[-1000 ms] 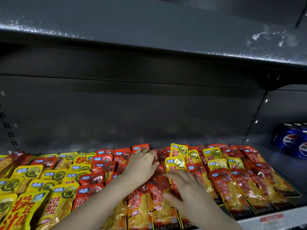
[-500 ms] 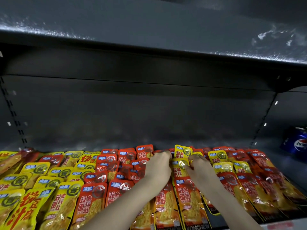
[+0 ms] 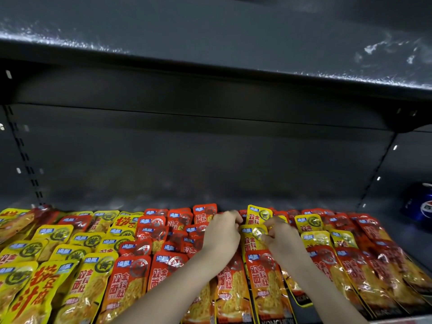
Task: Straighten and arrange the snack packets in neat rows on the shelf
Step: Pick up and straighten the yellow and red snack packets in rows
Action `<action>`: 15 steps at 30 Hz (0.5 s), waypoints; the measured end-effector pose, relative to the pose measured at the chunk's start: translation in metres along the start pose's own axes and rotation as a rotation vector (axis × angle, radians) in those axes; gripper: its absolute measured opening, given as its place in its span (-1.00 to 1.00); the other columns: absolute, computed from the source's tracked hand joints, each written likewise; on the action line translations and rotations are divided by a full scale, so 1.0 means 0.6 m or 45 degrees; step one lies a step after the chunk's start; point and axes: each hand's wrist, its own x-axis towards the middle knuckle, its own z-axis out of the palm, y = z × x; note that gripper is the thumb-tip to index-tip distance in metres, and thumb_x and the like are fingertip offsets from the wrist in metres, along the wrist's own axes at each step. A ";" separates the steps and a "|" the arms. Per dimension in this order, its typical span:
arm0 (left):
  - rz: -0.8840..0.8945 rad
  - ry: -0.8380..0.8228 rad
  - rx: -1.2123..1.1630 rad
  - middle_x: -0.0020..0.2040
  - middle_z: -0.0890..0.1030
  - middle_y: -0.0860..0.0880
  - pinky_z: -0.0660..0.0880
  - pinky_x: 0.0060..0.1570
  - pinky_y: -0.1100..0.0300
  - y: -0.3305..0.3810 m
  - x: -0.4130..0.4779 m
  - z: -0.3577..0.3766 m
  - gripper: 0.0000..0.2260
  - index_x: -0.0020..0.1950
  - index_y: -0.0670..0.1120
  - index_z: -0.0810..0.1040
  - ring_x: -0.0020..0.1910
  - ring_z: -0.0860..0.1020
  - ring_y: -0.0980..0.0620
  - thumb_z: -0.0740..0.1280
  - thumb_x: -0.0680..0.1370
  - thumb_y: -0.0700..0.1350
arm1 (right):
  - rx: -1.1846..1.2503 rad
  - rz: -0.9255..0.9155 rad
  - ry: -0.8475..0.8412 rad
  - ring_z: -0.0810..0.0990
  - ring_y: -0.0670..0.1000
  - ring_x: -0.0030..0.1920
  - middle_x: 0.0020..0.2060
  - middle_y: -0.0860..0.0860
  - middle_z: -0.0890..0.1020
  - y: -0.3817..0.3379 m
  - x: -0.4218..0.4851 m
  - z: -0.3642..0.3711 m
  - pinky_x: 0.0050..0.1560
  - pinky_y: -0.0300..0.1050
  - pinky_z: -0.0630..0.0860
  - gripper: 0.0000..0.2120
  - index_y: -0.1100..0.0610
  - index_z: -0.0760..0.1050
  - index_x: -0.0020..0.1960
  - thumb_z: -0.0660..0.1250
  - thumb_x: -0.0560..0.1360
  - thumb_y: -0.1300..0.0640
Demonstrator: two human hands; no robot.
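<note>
Packet [image 3: 252,242], yellow, sits gripped between left hand [image 3: 222,232] and right hand [image 3: 281,233].

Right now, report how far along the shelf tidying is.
Done: the red packets on the right lie in fairly even rows. In hand: the left hand and right hand pinch the yellow packets at the back centre. To do: the red pile beside the left hand overlaps crookedly, and the far-left yellow ones lie slanted.
</note>
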 end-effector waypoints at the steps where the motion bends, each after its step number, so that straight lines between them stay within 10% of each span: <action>1: 0.002 -0.007 0.005 0.15 0.60 -0.03 0.52 0.10 0.16 0.001 0.000 0.001 -0.73 0.21 -0.04 0.55 0.13 0.55 0.02 0.18 0.59 -0.24 | 0.036 0.011 0.003 0.52 -0.09 -0.15 -0.14 -0.05 0.54 0.000 0.001 -0.001 -0.34 -0.43 0.36 -0.71 0.13 0.44 0.21 0.35 0.51 0.16; 15: 0.006 0.003 -0.133 0.00 0.59 -0.03 0.54 -0.11 0.20 0.017 0.018 -0.001 -0.74 0.19 -0.07 0.42 -0.03 0.59 0.03 0.34 0.53 -0.07 | 0.619 -0.030 0.210 0.58 -0.08 -0.15 -0.23 -0.08 0.59 -0.028 0.017 -0.039 -0.25 -0.36 0.43 -0.92 0.08 0.47 -0.07 0.34 0.51 0.23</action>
